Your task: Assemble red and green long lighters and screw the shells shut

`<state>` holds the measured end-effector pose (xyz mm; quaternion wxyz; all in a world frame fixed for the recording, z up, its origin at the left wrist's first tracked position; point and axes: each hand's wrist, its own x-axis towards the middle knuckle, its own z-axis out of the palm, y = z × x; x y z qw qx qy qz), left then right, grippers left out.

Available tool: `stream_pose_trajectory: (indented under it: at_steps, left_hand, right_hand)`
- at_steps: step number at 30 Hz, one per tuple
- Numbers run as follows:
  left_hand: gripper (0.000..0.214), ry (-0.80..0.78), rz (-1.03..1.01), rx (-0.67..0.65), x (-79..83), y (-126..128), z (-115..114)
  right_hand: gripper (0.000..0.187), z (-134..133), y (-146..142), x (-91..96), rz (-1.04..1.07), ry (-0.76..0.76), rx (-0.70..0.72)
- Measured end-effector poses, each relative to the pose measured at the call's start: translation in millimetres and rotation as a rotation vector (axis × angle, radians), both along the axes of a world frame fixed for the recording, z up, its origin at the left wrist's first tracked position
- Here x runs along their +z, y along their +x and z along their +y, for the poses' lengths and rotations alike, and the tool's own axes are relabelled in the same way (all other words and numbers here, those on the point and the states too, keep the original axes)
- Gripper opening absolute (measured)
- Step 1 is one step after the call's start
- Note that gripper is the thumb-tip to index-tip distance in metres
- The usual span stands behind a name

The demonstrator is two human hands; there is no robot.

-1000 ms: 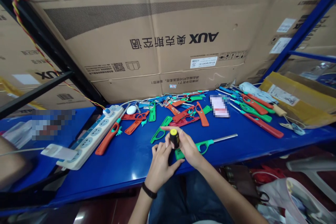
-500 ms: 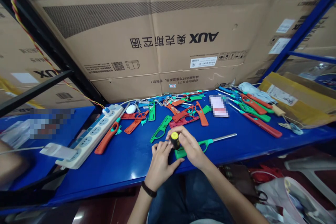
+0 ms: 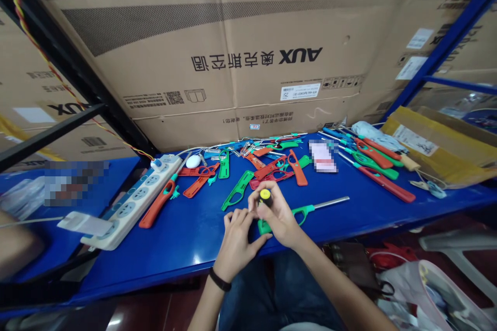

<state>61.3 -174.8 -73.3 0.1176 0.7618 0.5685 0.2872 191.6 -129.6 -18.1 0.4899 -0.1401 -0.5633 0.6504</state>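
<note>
My right hand [image 3: 280, 217] is wrapped round a stubby black screwdriver with a yellow cap [image 3: 265, 198], held upright over the handle end of a green long-nosed lighter [image 3: 306, 210] lying on the blue table [image 3: 186, 238]. My left hand [image 3: 237, 240] rests beside it with curled fingers, thumb stretched toward the green handle and pressing on it. The lighter's metal tube points right.
Several loose green and orange lighter shells [image 3: 267, 168] lie behind my hands. Finished lighters [image 3: 378, 165] lie at the right near a brown package [image 3: 438, 152]. A white power strip [image 3: 135, 201] runs along the left. Big cardboard boxes [image 3: 240, 51] stand behind.
My right hand has closed higher round the screwdriver, and the yellow cap has tipped slightly right. The left hand and the lighter have stayed in place.
</note>
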Motion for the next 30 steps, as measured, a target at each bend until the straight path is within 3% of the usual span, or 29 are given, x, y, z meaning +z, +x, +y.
stream_pose_trajectory:
  at_steps: [3,5,10,13,15,19,22,25,30]
  left_hand:
    - [0.032,0.002,0.006,0.002,0.9,0.0,0.2]
    - [0.03,0.014,0.004,0.004,1.3,0.0,0.3]
    - [0.024,0.017,0.006,0.0,1.9,0.5,0.7]
    - [0.028,0.024,0.008,0.011,0.6,0.7,0.5]
    - [0.029,0.026,-0.002,0.009,-0.7,0.6,0.3]
    - [0.023,0.019,-0.02,-0.001,-1.1,0.0,0.0]
    - [0.023,0.021,-0.005,0.007,0.0,0.0,-0.1]
    - [0.029,0.036,-0.007,0.015,0.4,0.4,-0.2]
    - [0.025,0.026,-0.007,0.008,0.7,0.5,-0.1]
  right_hand:
    - [0.034,0.8,-0.5,0.6,-0.056,-0.02,-0.004]
    - [0.025,0.9,-1.0,1.3,-0.05,0.002,-0.01]
    - [0.024,0.7,-1.5,0.2,-0.007,0.014,0.0]
    - [0.033,0.2,-0.5,-0.5,-0.066,0.019,0.001]
    - [0.021,-0.7,-0.3,-0.1,-0.041,0.041,0.016]
    - [0.021,-1.5,-1.1,0.6,-0.003,0.05,0.05]
    - [0.035,0.0,-0.7,0.3,-0.092,0.046,0.019]
    - [0.023,1.0,-0.3,0.1,-0.067,0.055,0.024]
    - [0.029,2.3,-0.9,1.7,-0.033,0.021,0.028]
